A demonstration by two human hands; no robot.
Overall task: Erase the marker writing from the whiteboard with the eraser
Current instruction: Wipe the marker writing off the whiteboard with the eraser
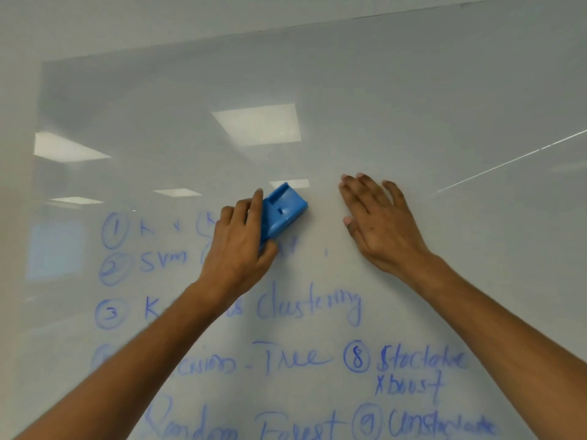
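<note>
Plainly, left hand grips one blue eraser; right hand rests flat, fingers straight, on whiteboard.

The eraser is a blue plastic block; it sits tilted against the whiteboard, its top end leaning right; the whiteboard is big, white and shiny; blue marker writing fills its lower part in numbered lines; the top lines beside the eraser are partly wiped and faint.
</note>
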